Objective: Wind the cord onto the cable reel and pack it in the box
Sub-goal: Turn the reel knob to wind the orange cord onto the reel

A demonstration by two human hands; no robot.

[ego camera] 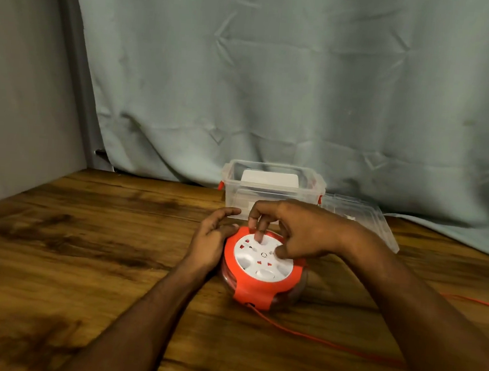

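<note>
Two hands work the cable reel [262, 268]: left hand [210, 238] steadies its rim, fingers relaxed; right hand [298, 234] fingers its dial. Loose cord [313, 336] toward the table's right edge could snag.

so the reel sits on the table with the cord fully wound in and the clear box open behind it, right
Not quite. The head view shows the cord not fully wound: a length trails from the reel across the table toward the right. The rest holds: the reel sits on the table and the clear box stands open behind it.
</note>
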